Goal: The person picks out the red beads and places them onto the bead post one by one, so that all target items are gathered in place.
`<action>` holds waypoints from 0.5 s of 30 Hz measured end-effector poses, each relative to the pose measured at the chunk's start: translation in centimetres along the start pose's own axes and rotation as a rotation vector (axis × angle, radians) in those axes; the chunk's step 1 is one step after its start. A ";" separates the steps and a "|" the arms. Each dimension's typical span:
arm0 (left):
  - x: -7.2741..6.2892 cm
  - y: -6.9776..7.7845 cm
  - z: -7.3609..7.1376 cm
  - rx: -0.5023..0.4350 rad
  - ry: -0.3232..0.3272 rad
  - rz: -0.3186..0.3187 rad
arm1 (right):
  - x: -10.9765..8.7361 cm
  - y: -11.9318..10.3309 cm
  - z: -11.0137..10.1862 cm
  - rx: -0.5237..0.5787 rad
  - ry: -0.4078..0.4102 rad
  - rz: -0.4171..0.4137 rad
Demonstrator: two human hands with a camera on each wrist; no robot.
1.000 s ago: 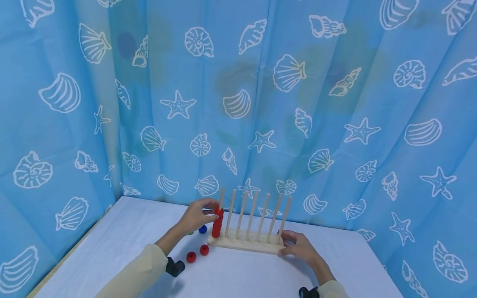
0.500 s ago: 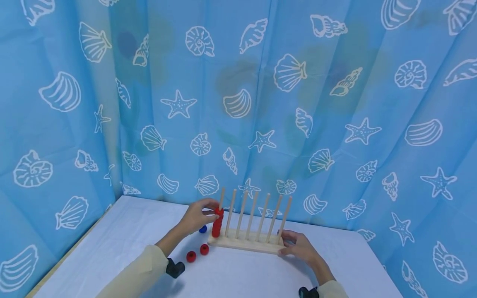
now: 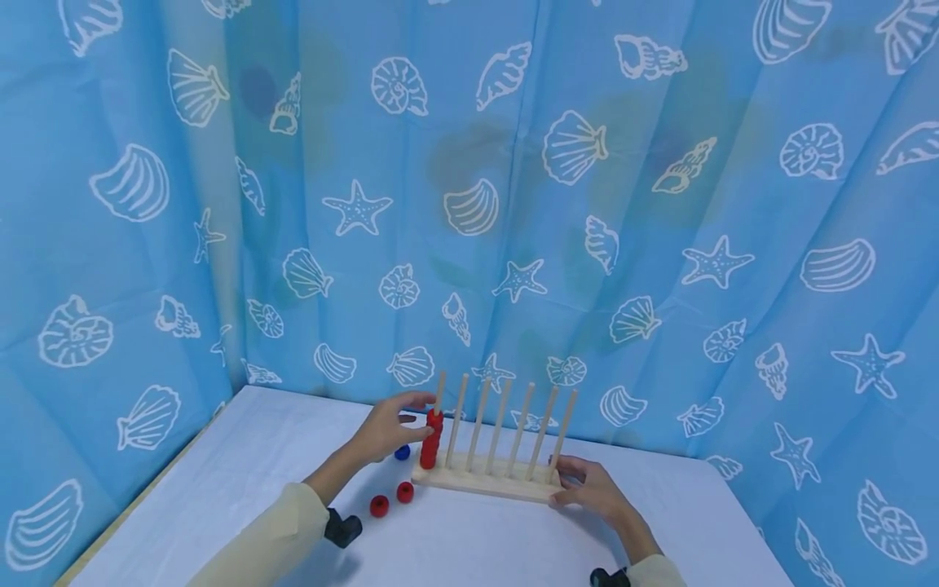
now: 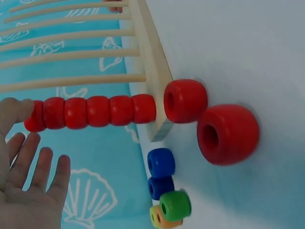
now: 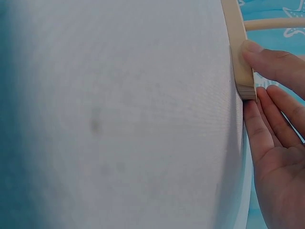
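A wooden peg rack (image 3: 484, 483) with several upright dowels stands on the table. Several red beads (image 4: 98, 111) are stacked on its leftmost dowel. My left hand (image 3: 385, 428) is at the top of this stack, its thumb and index finger pinching the uppermost red bead (image 4: 34, 117); the other fingers are spread. My right hand (image 3: 594, 487) grips the right end of the rack's base (image 5: 240, 57), thumb on the front face and fingers around the end. Two loose red beads (image 4: 228, 134) lie in front of the rack's left end.
Beyond the rack's left end lie two blue beads (image 4: 161, 163), a green bead (image 4: 175, 205), an orange bead (image 4: 167, 222) and a yellow bead (image 4: 154, 216). A blue shell-print curtain (image 3: 469, 204) hangs behind the white-covered table (image 3: 469, 546).
Both hands and the bead stack keep their places. The head view has shifted slightly. A green bead glimpsed beside my left hand a second ago is now hidden there.
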State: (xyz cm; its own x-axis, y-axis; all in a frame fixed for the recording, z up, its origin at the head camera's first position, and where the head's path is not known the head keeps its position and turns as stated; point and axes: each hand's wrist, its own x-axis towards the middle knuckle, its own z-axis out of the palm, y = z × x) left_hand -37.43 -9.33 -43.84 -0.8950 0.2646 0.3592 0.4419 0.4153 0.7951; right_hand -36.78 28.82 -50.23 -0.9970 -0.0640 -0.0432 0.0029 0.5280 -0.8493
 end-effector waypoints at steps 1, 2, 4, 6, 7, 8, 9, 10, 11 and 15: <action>-0.1 -0.1 -0.1 0.008 -0.001 0.005 | 0.0 0.0 0.0 -0.005 0.001 0.002; -0.2 -0.1 -0.2 0.016 0.001 0.008 | 0.0 0.0 0.0 -0.006 0.006 0.004; -0.5 -0.3 -0.5 0.024 0.005 0.021 | 0.0 -0.1 0.0 -0.017 0.009 0.006; -0.9 -0.7 -0.7 0.033 0.010 0.022 | 0.0 -0.2 0.1 -0.026 0.011 0.008; -1.1 -0.9 -0.9 0.035 0.013 0.020 | 0.0 -0.2 0.1 -0.025 0.013 0.009; -1.4 -1.2 -1.0 0.041 0.016 0.015 | 0.0 -0.2 0.1 -0.026 0.015 0.008; -1.7 -1.5 -1.1 0.046 0.017 0.010 | 0.0 -0.2 0.1 -0.027 0.017 0.006; -2.0 -1.8 -1.2 0.054 0.018 0.000 | 0.0 -0.2 0.1 -0.026 0.017 0.004; -2.3 -2.1 -1.3 0.053 0.014 -0.010 | 0.0 -0.2 0.1 -0.025 0.018 0.001; -3.4 -3.0 -1.7 0.046 0.000 -0.042 | -0.1 -0.2 0.1 -0.027 0.023 -0.005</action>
State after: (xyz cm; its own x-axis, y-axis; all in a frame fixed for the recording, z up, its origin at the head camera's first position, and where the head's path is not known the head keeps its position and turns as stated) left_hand -35.85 -12.90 -46.61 -0.9126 0.2460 0.3264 0.4067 0.4659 0.7858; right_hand -36.69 28.62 -50.10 -0.9985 -0.0473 -0.0268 -0.0036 0.5503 -0.8349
